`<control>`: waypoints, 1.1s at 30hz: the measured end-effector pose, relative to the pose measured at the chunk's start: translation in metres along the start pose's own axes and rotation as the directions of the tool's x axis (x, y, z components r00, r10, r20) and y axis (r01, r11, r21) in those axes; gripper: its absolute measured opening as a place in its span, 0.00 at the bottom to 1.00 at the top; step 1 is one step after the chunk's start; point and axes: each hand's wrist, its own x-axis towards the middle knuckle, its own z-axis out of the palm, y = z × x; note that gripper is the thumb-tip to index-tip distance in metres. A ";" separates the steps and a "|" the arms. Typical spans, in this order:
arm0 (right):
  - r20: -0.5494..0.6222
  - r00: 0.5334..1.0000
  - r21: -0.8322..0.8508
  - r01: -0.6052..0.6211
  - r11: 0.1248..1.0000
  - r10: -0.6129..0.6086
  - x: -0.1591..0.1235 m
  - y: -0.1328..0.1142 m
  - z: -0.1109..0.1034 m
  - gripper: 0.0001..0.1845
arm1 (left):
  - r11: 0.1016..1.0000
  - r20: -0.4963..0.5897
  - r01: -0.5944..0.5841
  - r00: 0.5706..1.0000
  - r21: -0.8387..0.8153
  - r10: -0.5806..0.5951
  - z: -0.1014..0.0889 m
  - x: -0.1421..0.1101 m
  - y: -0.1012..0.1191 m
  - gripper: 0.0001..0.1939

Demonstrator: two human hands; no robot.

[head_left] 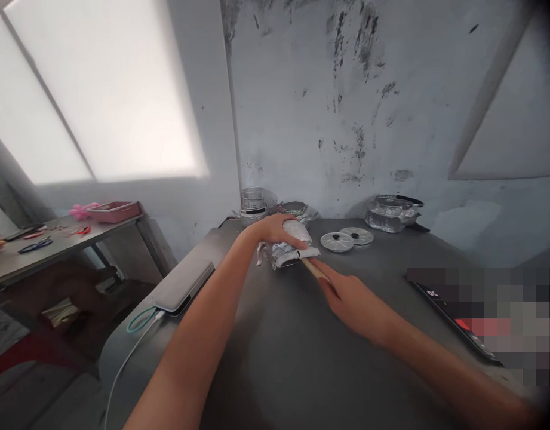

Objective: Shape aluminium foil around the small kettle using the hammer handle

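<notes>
My left hand (275, 232) is curled over a crumpled lump of silver foil (289, 251) on the dark grey table (275, 358), pressing it down. My right hand (353, 301) grips a thin wooden stick (314, 270) whose far end goes into the foil lump. Both forearms reach in from the bottom of the view. What lies inside the foil is hidden.
Two round foil discs (346, 240) lie right of the foil. Stacked metal cups (253, 204) and a clear lidded container (393, 214) stand by the stained wall. A power bank with a cable (181, 288) sits at the left edge. A phone (458, 325) lies right. Another table (55, 239) stands left.
</notes>
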 end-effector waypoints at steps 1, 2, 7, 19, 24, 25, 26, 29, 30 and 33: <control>0.003 1.000 -0.006 0.012 1.000 -0.012 0.000 0.001 0.001 0.26 | 1.000 -0.003 -0.001 1.000 0.001 0.001 0.000 0.000 0.000 0.49; 0.012 1.000 -0.012 0.022 1.000 -0.022 0.001 0.003 0.002 0.26 | 1.000 -0.005 -0.003 1.000 0.004 0.003 0.000 0.000 0.001 0.49; 0.029 0.999 -0.045 0.017 0.999 -0.016 0.002 0.008 0.010 0.26 | 0.999 -0.040 0.011 0.999 0.044 -0.009 -0.001 -0.004 0.009 0.49; 0.045 0.998 0.020 -0.035 0.999 0.034 0.003 0.012 0.016 0.24 | 0.966 0.035 0.027 0.999 0.256 -0.038 0.004 -0.009 0.035 0.61; 0.220 0.969 0.288 -0.173 0.942 0.111 0.007 0.021 0.020 0.18 | 0.962 0.035 0.032 0.998 0.272 -0.043 0.003 -0.010 0.036 0.62; 0.252 0.962 0.329 -0.188 0.925 0.106 0.008 0.021 0.020 0.17 | 0.961 0.015 0.028 0.999 0.274 -0.033 0.003 -0.010 0.036 0.62; 0.282 0.955 0.365 -0.199 0.910 0.096 0.008 0.021 0.020 0.17 | 0.961 -0.003 0.031 1.000 0.273 -0.031 0.004 -0.009 0.036 0.62; 0.342 0.937 0.417 -0.218 0.882 0.070 0.010 0.016 0.015 0.19 | 0.965 -0.017 0.054 0.999 0.256 -0.051 0.004 -0.008 0.036 0.64; 0.351 0.934 0.415 -0.224 0.882 0.072 0.011 0.014 0.013 0.20 | 0.967 -0.010 0.059 0.998 0.249 -0.058 0.004 -0.008 0.035 0.64; 0.376 0.919 0.386 -0.276 0.881 0.123 0.015 0.012 0.007 0.21 | 0.969 0.014 0.067 0.997 0.236 -0.072 0.003 -0.010 0.036 0.64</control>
